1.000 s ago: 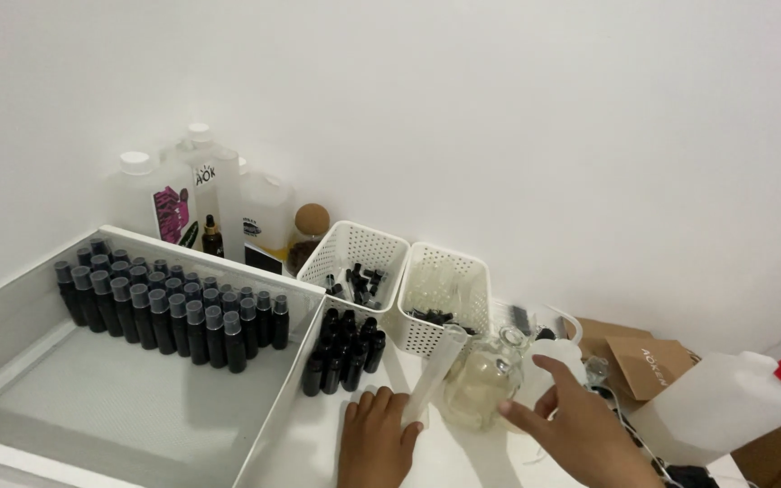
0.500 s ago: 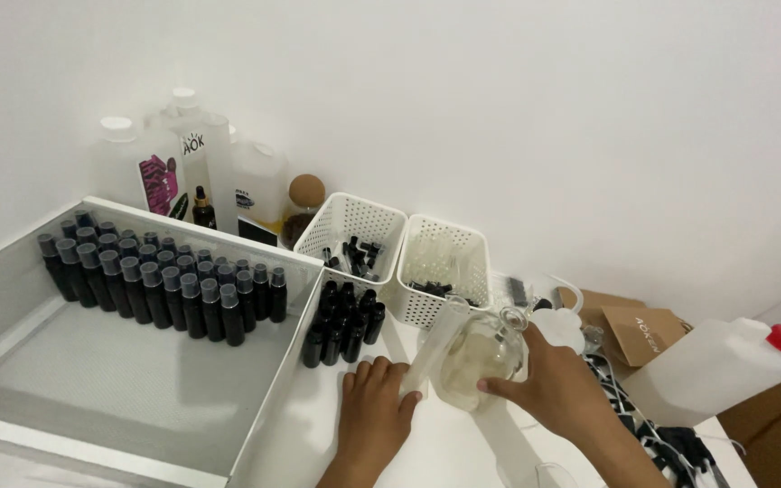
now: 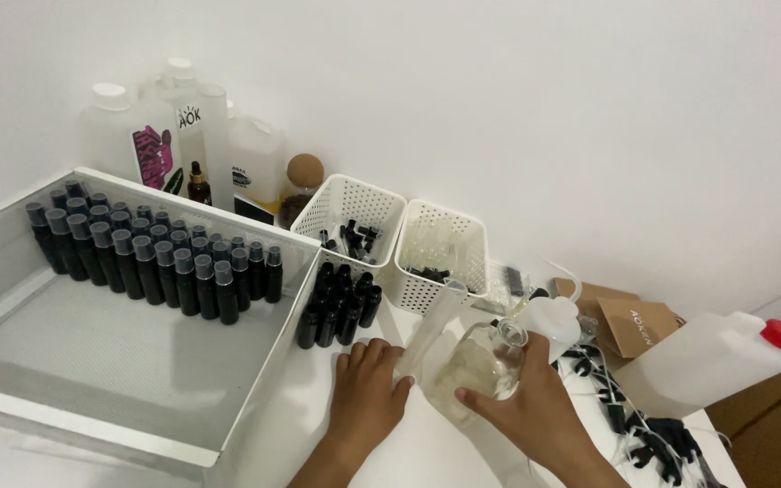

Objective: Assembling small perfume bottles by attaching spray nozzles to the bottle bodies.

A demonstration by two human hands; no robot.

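Fingers of the right hand [image 3: 535, 402] curl around a clear glass bottle [image 3: 476, 366], gripping its lower side while it tilts with its neck up and to the right. It holds a pale liquid and sits just above the white table [image 3: 426, 452], near the front edge. Beside it, the left hand [image 3: 368, 393] lies flat on the table with its fingers stretched out and close together, holding nothing; its fingertips reach the foot of a slim clear tube [image 3: 431, 330] that leans against the bottle.

Just behind the left hand stands a cluster of small black bottles [image 3: 341, 303]. Behind these sit two white perforated baskets [image 3: 435, 253], side by side against the wall. Filling the left side is a large grey tray [image 3: 92, 361], with rows of black spray bottles [image 3: 151, 253] along its far edge. At the back left corner stand tall white containers [image 3: 187, 136]. Toward the right edge lies a white jug with a red cap [image 3: 706, 361], a brown cardboard box [image 3: 639, 325] behind it.
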